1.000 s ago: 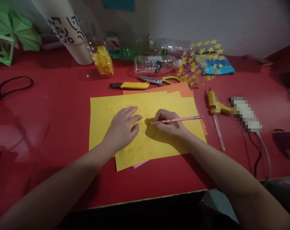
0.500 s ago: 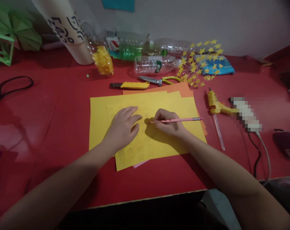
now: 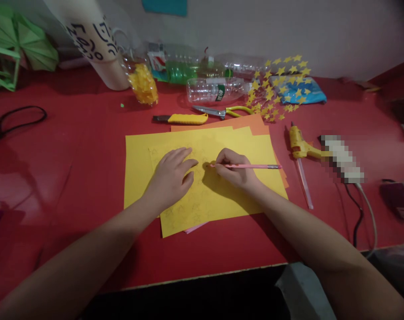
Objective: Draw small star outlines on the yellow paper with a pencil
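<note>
A pink pencil [image 3: 255, 166] is pinched in my right hand [image 3: 235, 168], its tip at the middle of the top yellow sheet [image 3: 218, 202]. My left hand [image 3: 171, 175] lies on the left part of that sheet, palm down with its fingers spread and nothing held. Small star outlines in pencil show on the paper near both hands. More yellow sheets lie beneath, with an orange sheet [image 3: 257, 124] sticking out at the top and a bit of pink paper [image 3: 195, 228] below.
Behind the sheets lie a yellow cutter [image 3: 187, 119], scissors [image 3: 210, 111], plastic bottles [image 3: 205, 91] and yellow stars [image 3: 270, 95]. On the right are a glue gun [image 3: 298, 144] and a white power strip [image 3: 343, 160]. A tall cup [image 3: 111, 73] stands at the back left.
My right hand has shifted very slightly to the left and up with the pencil. The left hand stays in place.
</note>
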### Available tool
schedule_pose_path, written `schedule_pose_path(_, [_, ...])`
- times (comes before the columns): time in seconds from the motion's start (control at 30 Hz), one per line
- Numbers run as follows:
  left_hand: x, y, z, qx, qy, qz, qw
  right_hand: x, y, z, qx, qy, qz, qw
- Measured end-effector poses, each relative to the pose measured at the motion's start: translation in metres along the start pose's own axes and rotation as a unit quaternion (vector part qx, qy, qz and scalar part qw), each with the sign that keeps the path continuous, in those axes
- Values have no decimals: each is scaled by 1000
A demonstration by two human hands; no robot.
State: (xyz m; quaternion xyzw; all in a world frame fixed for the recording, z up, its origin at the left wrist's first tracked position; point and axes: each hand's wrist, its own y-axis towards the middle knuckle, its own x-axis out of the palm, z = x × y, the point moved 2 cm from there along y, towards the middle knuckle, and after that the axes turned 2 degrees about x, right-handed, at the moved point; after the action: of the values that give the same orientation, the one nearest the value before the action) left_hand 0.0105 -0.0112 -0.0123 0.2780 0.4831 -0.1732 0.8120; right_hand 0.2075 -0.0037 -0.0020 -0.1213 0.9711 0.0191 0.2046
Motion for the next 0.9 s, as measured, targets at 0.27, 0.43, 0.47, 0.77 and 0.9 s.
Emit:
schedule_pose_path(0.27, [0,0,0,-6,1,-1,1000,0,0,2,-11,-1,-2,1000])
schedule_pose_path(0.43, [0,-1,0,-5,-2,-3,1000,-1,0,2,-11,0,0,1000])
schedule_pose_path(0.47, [0,-1,0,-4,-3,-3,1000,0,0,2,-10,0,0,1000])
schedule_pose_path(0.77, [0,0,0,-5,-7,0,1000,0,0,0,-16,15,12,1000])
schedule_pose_path(0.9, [0,0,0,-1,-8,0,1000,1,0,1,-16,19,15,1000])
